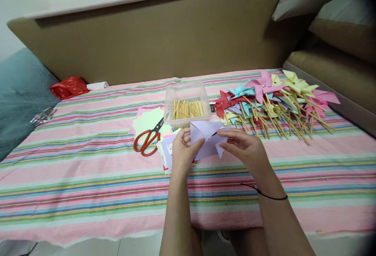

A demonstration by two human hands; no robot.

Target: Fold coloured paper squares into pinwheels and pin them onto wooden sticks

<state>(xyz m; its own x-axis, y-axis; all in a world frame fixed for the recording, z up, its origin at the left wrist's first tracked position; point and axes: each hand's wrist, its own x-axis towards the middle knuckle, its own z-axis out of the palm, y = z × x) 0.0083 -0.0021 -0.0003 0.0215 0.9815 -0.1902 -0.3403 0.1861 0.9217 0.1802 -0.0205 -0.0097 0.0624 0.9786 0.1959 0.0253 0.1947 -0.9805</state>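
A purple paper square (207, 130) with diagonal slits is held up between my two hands. My left hand (185, 150) grips its left side, thumb pressed on the front near the middle. On the other side, my right hand (245, 146) pinches a cut corner at the right edge. Under and beside my left hand lies a stack of coloured paper sheets (166, 152). Red-handled scissors (148, 140) rest on light green paper (149, 121) to the left. Just beyond the purple paper stands a clear plastic box (188, 91) with many short wooden sticks (188, 109).
A pile of finished paper pinwheels (264, 85) on sticks lies at the right. A red plastic bag (70, 87), a white roll (98, 85) and a clear packet (43, 116) sit at the far left. A striped cloth (88, 162) covers the surface; a brown backrest (164, 40) rises behind.
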